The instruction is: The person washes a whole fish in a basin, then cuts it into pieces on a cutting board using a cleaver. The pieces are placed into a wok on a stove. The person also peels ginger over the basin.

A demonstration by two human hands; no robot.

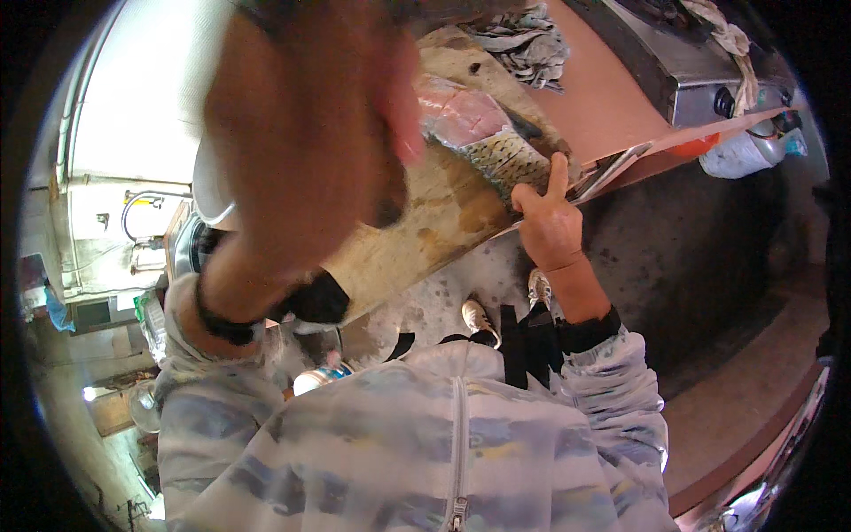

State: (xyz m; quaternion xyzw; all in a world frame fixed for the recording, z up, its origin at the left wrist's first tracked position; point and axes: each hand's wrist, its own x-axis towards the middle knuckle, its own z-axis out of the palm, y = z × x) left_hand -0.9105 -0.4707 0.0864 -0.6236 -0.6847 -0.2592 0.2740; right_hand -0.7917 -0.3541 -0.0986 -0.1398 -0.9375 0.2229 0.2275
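Observation:
A piece of fish (pixel 495 143) lies on a stained wooden cutting board (pixel 392 266), pink cut flesh at one end and dark-spotted, scaly skin at the other. My right hand (pixel 550 223) is at the scaly end, thumb and index finger spread on either side of it, holding it against the board. Raised close to the camera, my left hand (pixel 312 126) is large and blurred and covers the upper left of the board. Whether it holds anything is not clear. A dark blurred shape crosses the top edge beside it.
A crumpled grey cloth (pixel 525 46) lies beyond the fish. A metal gas stove (pixel 705 73) with a rag over it stands at upper right on a reddish-brown counter (pixel 598 86). A white container (pixel 211 179) is partly hidden at left. A white bag (pixel 741 156) sits below the stove.

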